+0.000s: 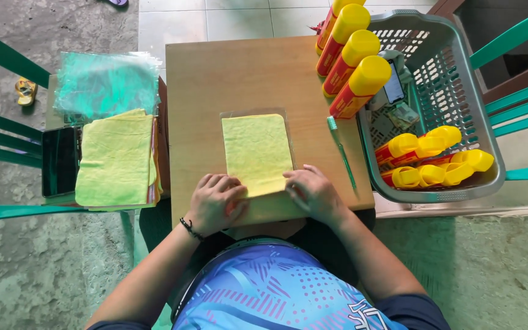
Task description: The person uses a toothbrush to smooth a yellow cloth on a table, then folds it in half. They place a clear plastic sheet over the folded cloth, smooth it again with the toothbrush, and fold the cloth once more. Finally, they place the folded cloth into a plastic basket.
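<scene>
Overhead view of a small wooden table (215, 79) at which a seated person works. A folded yellow cloth (256, 153) lies at the table's centre inside a clear plastic sleeve (230, 115), its near end at the table's front edge. The left hand (215, 201), fingers curled, pinches the cloth's near left corner; the right hand (313, 192), fingers bent and lying low, presses the near right corner. A green pen (341, 153) lies just right of the cloth. Four red bottles with yellow caps (352, 61) stand at the table's right edge, beside a grey basket (453, 91) holding more. A stack of yellow cloths (116, 159) rests on the left chair
</scene>
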